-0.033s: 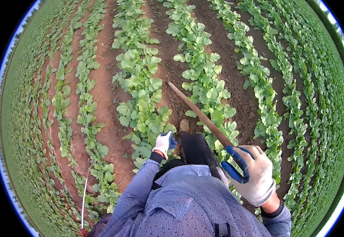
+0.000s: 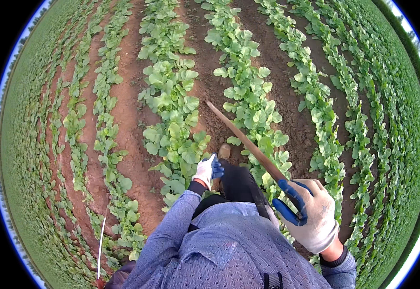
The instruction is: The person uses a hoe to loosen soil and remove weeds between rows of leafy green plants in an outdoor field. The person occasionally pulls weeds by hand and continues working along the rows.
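Leafy rows (image 2: 169,86) are surrounding you, wooden handle (image 2: 248,143) in grip

The rows are running away over brown soil (image 2: 292,120), and the handle is slanting across one of them, far end showing between two. Your gloved right hand (image 2: 316,212) is clamping the near end. Your gloved left hand (image 2: 206,172) is hanging near a tan boot (image 2: 224,151), fingers curling; whether they're pinching anything, I can't tell.

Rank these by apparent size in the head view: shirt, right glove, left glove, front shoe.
1. Shirt
2. Right glove
3. Left glove
4. Front shoe
Nearness to the camera may enlarge the second.
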Action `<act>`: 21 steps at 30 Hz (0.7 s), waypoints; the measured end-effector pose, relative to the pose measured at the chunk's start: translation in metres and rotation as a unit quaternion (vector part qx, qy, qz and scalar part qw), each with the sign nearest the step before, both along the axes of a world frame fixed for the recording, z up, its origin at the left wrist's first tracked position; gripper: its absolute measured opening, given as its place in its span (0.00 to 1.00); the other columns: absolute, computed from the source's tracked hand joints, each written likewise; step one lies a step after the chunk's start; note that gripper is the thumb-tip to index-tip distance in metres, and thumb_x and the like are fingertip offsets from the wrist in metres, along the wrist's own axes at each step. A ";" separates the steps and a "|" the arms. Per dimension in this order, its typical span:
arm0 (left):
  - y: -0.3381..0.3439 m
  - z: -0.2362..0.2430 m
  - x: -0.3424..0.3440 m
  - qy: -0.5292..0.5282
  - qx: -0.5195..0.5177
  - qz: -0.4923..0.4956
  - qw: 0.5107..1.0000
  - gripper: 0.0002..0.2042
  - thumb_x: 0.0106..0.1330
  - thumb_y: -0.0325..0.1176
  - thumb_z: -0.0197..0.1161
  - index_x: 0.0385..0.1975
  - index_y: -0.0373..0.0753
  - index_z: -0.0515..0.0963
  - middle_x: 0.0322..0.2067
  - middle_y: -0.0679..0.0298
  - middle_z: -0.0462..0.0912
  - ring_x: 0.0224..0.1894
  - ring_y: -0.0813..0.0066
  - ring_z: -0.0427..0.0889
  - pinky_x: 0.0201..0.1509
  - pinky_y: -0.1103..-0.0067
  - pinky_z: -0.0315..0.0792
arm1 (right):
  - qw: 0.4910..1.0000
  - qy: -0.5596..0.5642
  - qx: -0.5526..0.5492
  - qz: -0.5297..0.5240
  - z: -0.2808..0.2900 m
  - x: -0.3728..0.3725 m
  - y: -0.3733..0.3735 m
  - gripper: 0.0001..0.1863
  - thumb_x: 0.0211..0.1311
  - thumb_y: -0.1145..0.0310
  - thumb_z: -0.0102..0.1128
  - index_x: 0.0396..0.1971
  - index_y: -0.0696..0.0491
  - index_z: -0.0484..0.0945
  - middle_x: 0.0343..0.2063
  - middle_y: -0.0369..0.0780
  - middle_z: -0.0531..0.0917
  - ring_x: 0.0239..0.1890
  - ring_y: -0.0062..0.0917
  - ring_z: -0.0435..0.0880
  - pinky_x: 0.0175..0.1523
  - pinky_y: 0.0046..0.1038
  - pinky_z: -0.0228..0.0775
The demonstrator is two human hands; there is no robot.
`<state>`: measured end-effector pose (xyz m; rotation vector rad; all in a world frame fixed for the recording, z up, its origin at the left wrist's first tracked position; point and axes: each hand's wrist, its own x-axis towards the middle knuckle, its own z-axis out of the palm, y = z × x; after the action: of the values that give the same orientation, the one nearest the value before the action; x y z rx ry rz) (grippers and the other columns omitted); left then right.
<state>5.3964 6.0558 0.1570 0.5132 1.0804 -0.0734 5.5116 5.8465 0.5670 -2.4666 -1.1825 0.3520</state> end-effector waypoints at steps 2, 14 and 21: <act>0.000 0.016 0.063 -0.066 -0.102 0.013 0.993 0.21 0.67 0.53 0.56 0.37 0.37 0.74 0.31 0.60 0.79 0.33 0.61 0.82 0.39 0.64 0.80 | 1.000 0.011 -0.005 0.004 0.005 0.008 0.017 0.24 0.43 0.65 0.72 0.44 0.53 0.77 0.38 0.43 0.79 0.39 0.39 0.80 0.43 0.37 0.74; 0.023 -0.057 0.278 0.046 -0.187 0.091 0.977 0.10 0.67 0.40 0.57 0.29 0.42 0.69 0.20 0.65 0.71 0.20 0.68 0.73 0.28 0.69 0.75 | 0.993 0.047 -0.040 -0.097 0.035 0.119 0.052 0.25 0.43 0.80 0.69 0.46 0.56 0.76 0.41 0.47 0.80 0.40 0.41 0.81 0.44 0.36 0.74; 0.000 -0.097 0.270 0.002 -0.181 0.089 0.979 0.08 0.66 0.38 0.57 0.29 0.43 0.69 0.22 0.66 0.70 0.22 0.68 0.72 0.27 0.69 0.75 | 0.937 0.161 -0.148 -0.272 -0.007 0.125 -0.013 0.26 0.51 0.79 0.68 0.53 0.57 0.75 0.38 0.41 0.82 0.38 0.27 0.82 0.45 0.28 0.74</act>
<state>5.6660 6.0560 0.0600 0.0878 1.0834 -0.1106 5.6371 5.8332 0.5597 -2.7151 -0.3052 0.7744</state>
